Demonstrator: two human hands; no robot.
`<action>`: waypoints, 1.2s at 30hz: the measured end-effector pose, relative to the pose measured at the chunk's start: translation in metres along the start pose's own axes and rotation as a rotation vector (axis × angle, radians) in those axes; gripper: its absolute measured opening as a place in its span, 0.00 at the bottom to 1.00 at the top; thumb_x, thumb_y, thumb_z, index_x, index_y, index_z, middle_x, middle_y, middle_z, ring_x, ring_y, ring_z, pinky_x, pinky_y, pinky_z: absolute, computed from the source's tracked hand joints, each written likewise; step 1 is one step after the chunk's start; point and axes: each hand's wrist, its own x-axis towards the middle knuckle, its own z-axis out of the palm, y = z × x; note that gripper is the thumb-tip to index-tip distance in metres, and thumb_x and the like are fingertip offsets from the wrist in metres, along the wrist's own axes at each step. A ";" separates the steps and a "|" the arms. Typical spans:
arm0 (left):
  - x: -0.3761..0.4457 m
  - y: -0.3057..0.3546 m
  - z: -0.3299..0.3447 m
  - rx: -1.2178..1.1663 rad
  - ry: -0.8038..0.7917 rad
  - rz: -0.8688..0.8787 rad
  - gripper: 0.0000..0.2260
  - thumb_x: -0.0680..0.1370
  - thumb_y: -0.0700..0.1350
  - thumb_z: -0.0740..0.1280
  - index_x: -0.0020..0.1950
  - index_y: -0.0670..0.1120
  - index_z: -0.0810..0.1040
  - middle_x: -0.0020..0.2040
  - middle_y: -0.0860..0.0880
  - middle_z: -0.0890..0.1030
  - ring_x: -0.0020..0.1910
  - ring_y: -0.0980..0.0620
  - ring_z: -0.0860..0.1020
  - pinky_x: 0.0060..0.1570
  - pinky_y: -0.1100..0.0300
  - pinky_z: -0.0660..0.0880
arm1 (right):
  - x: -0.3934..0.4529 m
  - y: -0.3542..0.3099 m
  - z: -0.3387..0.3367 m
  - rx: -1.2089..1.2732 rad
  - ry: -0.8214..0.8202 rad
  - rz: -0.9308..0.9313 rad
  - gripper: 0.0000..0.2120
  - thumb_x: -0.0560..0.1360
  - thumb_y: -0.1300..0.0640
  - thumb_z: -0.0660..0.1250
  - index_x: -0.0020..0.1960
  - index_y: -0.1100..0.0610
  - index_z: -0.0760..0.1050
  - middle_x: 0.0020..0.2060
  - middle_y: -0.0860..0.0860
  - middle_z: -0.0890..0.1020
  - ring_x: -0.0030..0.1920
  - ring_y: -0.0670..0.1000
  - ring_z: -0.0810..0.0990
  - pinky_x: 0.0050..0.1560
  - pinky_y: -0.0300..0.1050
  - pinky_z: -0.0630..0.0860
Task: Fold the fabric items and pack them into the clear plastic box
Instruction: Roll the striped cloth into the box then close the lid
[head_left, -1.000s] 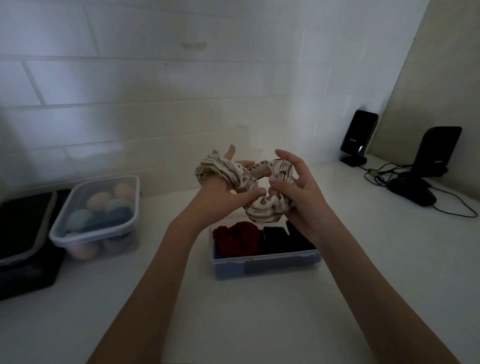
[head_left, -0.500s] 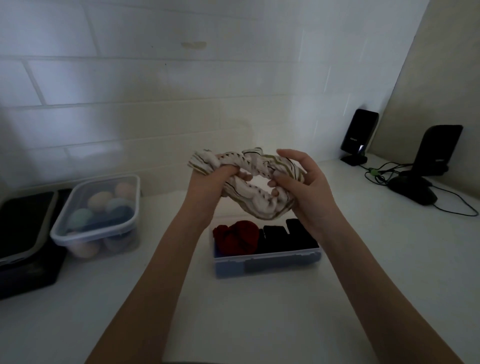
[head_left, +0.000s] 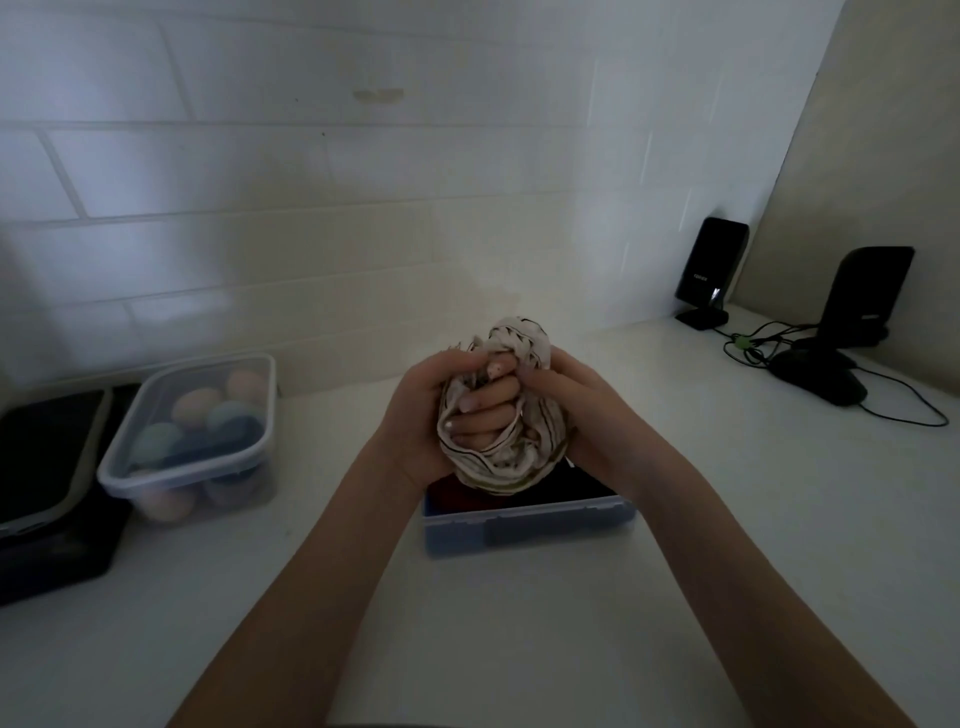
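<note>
**Bundle hovering right above the box**

Both hands up front, clasped round one cream striped fabric piece (head_left: 501, 452), bunched into a tight wad. Left hand (head_left: 421, 415) cupping the wad from its side, fingers (head_left: 488, 400) curled deep into the folds. Right hand (head_left: 582, 410) closing in from the other side, thumb pinching the upper lobe. Held in the air, not resting on anything.

Directly beneath and slightly toward the body: the clear plastic box (head_left: 527, 525), open, long axis running left to right across the white counter (head_left: 519, 623). Straight down from the wad, then; barely any sideways travel needed by the look of it. Neither hand clearly nearer, box sitting centred between the wrists.

Inside the box: a red piece (head_left: 452, 493) at the left, dark fabric (head_left: 576, 486) at the right, exact number of dark pieces impossible to tell with the bundle in front.

Count: one piece in hand, one box for packing, two hands on the job. Off to the left, one lidded tub of pastel balls (head_left: 192, 431); far right, two black stands (head_left: 711, 270).
</note>
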 end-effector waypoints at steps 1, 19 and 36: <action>-0.002 0.001 0.001 -0.007 0.010 -0.018 0.06 0.77 0.41 0.59 0.44 0.38 0.72 0.28 0.45 0.73 0.24 0.54 0.63 0.22 0.64 0.59 | 0.000 0.001 0.000 0.005 -0.044 0.056 0.15 0.77 0.59 0.61 0.62 0.60 0.74 0.54 0.57 0.82 0.54 0.53 0.81 0.56 0.47 0.78; 0.009 -0.002 -0.006 0.255 0.402 0.197 0.01 0.71 0.39 0.63 0.39 0.43 0.73 0.25 0.53 0.66 0.25 0.58 0.65 0.27 0.68 0.64 | -0.005 -0.011 -0.012 0.446 0.045 0.004 0.03 0.73 0.61 0.61 0.41 0.57 0.72 0.27 0.47 0.74 0.29 0.45 0.74 0.36 0.39 0.70; -0.001 -0.003 0.000 0.886 0.395 0.114 0.26 0.62 0.26 0.63 0.50 0.51 0.83 0.43 0.47 0.81 0.41 0.52 0.79 0.43 0.63 0.79 | -0.016 -0.017 -0.029 -0.360 0.472 -0.278 0.17 0.66 0.75 0.62 0.36 0.56 0.82 0.34 0.54 0.84 0.30 0.50 0.82 0.31 0.38 0.78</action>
